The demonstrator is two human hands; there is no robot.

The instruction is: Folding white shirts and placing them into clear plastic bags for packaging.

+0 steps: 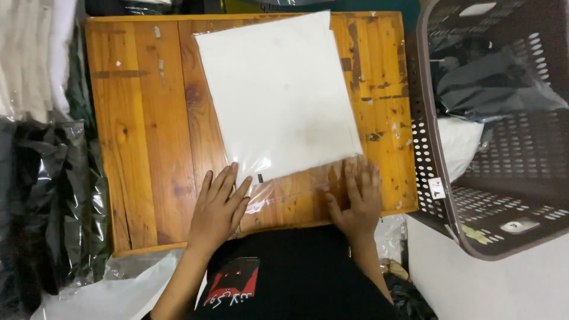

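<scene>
A low wooden table (pixel 142 136) sits in front of the person, its orange-brown top scuffed and flecked with bits of old tape, and lying across the middle of it at a slight tilt is a folded white garment in a clear plastic bag (pixel 278 95). The white part reaches to the table's far edge, while the empty open end of the bag (pixel 296 189) trails toward the person as a glossy see-through flap. The left hand (pixel 218 207) lies flat with fingers spread and palm down, its fingertips touching the near left corner of the packet where the white ends and the clear flap begins. The right hand (pixel 357 198) is also open and flat, pressing down on the right side of that flap, and its fingers look hazy through the plastic, so they may be partly under a layer of it; I cannot tell for certain. Neither hand is gripping anything. To the right stands a brown perforated laundry basket (pixel 427 154) with dark and white bagged items inside, and on the left are stacks of bagged clothing (pixel 41 178), black and white
</scene>
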